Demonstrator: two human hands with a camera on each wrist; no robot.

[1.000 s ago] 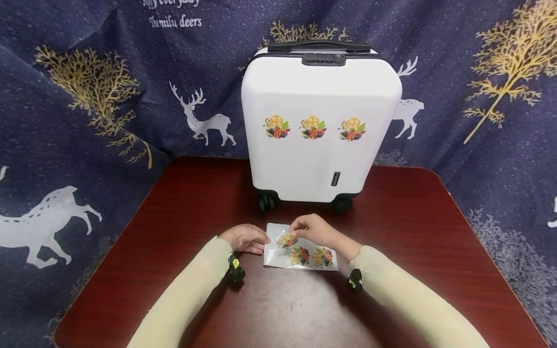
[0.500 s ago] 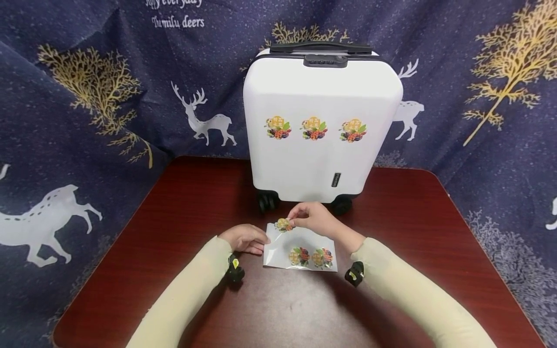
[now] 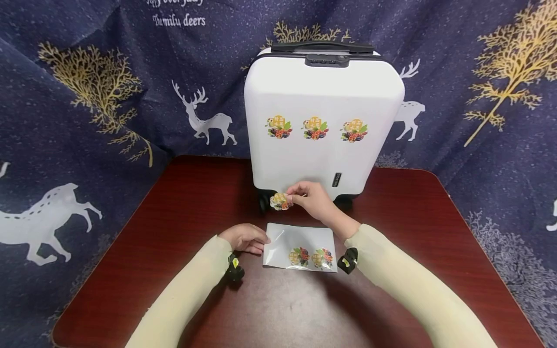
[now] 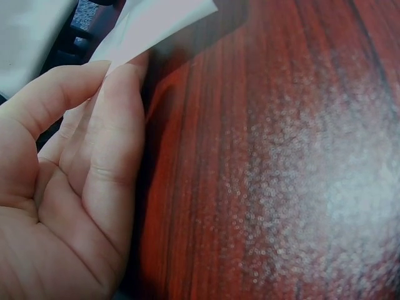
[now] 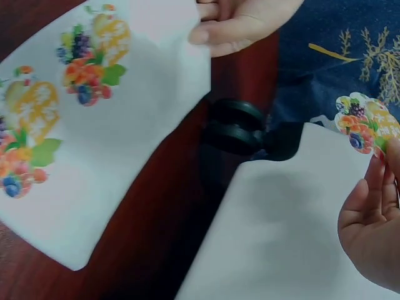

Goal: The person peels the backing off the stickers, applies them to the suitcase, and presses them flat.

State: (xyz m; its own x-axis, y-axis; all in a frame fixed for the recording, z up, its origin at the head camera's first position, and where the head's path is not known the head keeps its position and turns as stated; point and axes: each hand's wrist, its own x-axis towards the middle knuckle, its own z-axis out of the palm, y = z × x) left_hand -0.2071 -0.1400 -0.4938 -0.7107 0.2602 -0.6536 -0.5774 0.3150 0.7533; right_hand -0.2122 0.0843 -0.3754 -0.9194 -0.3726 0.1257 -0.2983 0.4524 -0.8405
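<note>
Between thumb and fingers my right hand pinches a fruit-printed sticker, held up in front of the suitcase's lower left edge. In the right wrist view the loose sticker shows its printed face. My left hand grips the left edge of a white sticker sheet; the left wrist view has the sheet's corner between thumb and fingers. Two fruit stickers are on the sheet's lower right. Upright behind stands a white suitcase bearing a row of three matching stickers.
The suitcase rests on black wheels at the back of a dark red wooden table. A navy cloth with deer and golden trees hangs behind. A black camera is strapped to each wrist.
My right hand has lifted the sticker off the sheet and carried it away from me, up toward the suitcase. The left hand stays at the sheet's left edge.
</note>
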